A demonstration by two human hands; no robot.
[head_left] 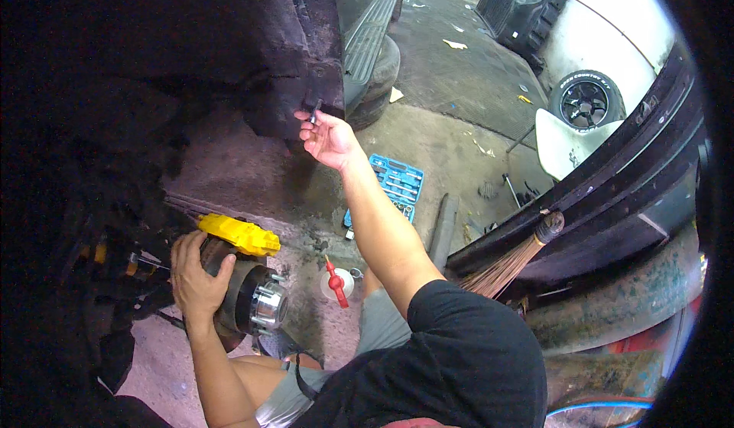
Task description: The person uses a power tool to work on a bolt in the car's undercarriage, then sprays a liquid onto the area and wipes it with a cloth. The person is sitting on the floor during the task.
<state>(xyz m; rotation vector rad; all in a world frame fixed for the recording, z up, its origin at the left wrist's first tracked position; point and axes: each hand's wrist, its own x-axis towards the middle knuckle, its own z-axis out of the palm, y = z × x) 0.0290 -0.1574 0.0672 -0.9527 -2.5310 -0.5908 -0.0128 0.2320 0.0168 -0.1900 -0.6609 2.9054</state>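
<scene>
A yellow brake caliper (pixel 241 235) sits over the upper edge of a brake disc (pixel 235 294), with a shiny wheel hub (pixel 269 307) and its studs in front. My left hand (pixel 199 281) curls around the disc's left side, fingers beside the caliper's end and thumb toward the hub. My right arm reaches up and away toward the dark wheel-arch edge. Between the fingertips of my right hand (pixel 330 139) is a small shiny metal piece (pixel 313 117), closed in a pinch. It is too small to name exactly.
An open blue socket-tool case (pixel 397 182) lies on the floor beyond my right forearm. Near my knees stands a white container (pixel 348 281) with a red-handled item (pixel 336 284) on it. A straw broom (pixel 508 263), a white chair (pixel 569 143) and a wheel (pixel 587 100) are at right.
</scene>
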